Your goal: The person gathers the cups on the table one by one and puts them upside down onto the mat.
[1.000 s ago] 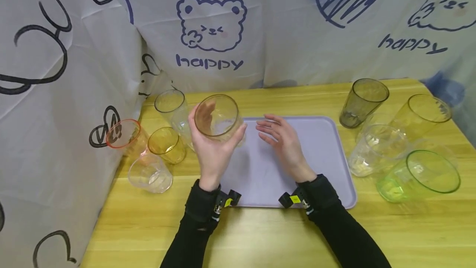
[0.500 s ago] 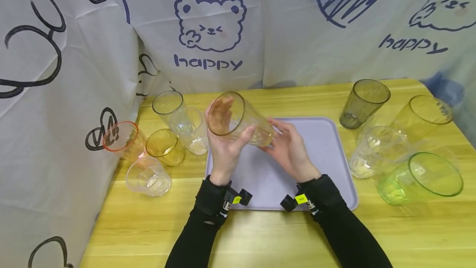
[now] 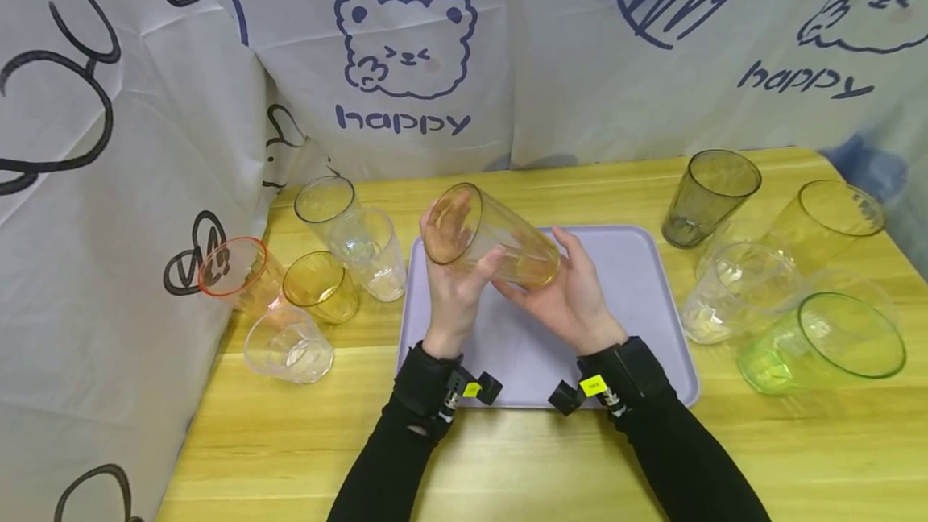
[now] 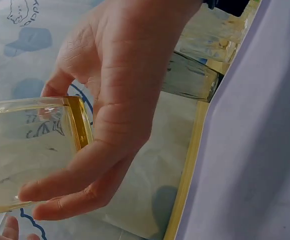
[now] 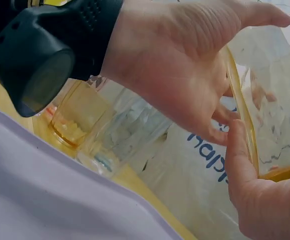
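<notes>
In the head view a tall amber-tinted drinking glass (image 3: 524, 242) lies tilted in the air over a lilac tray (image 3: 522, 373), its mouth toward the upper left. My left hand (image 3: 455, 303) grips it near the rim, thumb along the near side and fingers showing through the wall. My right hand (image 3: 573, 296) holds the base end. The left wrist view has my right hand (image 4: 120, 110) with digits on both sides of the thick yellow base (image 4: 78, 122). In the right wrist view my left hand (image 5: 179, 80) is at the thin-edged rim, and part of my right hand (image 5: 274, 207) shows at lower right.
Left of the tray stand a red-rimmed glass (image 3: 246, 280), a short amber glass (image 3: 322, 288) and several clear ones. On the right are a grey glass (image 3: 703, 204), a yellow glass (image 3: 819, 224), clear glasses (image 3: 739, 296) and a green glass (image 3: 812, 345). A printed cloth (image 3: 580, 63) hangs behind.
The left hand has carried the amber glass to the right and tipped it from near upright onto its side. The right hand, apart from it at first, now holds its base.
</notes>
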Demonstrator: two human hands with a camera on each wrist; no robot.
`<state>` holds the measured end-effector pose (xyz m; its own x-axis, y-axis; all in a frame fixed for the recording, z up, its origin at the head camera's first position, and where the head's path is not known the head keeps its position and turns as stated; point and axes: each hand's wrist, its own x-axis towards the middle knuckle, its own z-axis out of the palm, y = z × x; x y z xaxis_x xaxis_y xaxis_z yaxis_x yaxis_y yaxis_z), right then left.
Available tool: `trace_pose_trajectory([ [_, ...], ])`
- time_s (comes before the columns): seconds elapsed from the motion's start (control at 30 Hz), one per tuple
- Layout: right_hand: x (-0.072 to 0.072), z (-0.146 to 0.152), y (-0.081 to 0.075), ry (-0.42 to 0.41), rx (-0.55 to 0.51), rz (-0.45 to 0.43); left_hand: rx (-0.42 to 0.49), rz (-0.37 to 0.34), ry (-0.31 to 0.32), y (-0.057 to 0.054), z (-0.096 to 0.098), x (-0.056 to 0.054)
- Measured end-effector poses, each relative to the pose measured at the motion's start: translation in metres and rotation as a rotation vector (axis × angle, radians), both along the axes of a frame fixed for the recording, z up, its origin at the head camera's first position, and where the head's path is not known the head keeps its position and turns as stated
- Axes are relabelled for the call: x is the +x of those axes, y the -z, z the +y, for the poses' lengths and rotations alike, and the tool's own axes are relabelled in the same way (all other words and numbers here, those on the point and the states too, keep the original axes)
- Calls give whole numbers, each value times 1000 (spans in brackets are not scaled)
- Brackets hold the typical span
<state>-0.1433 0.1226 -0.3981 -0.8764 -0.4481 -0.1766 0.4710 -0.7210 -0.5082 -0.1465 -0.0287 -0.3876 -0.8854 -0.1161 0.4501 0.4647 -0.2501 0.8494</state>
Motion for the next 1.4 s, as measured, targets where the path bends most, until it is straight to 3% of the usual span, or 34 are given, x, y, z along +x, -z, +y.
trace_pose_trajectory([
  [0.33,-1,3,-4,46,-32,-29,-90,-33,26,1,-1,-2],
  [0.57,-2,9,-5,69,-18,4,-80,-58,54,0,-3,-3],
  [0.67,-3,13,-7,104,54,44,-78,-74,51,-1,-5,-4],
  [0.83,-4,21,-12,164,239,123,-154,-67,2,-3,-12,-5],
  [0.93,-4,26,-15,212,379,186,-262,-5,-50,-4,-18,-6],
  [1.07,-5,31,-18,290,527,250,-504,139,-158,-5,-25,-6],
  [1.2,-5,34,-20,356,612,306,-733,276,-245,-8,-27,-8],
  [1.4,-5,38,-19,463,823,463,-982,367,-330,-12,-26,-6],
])
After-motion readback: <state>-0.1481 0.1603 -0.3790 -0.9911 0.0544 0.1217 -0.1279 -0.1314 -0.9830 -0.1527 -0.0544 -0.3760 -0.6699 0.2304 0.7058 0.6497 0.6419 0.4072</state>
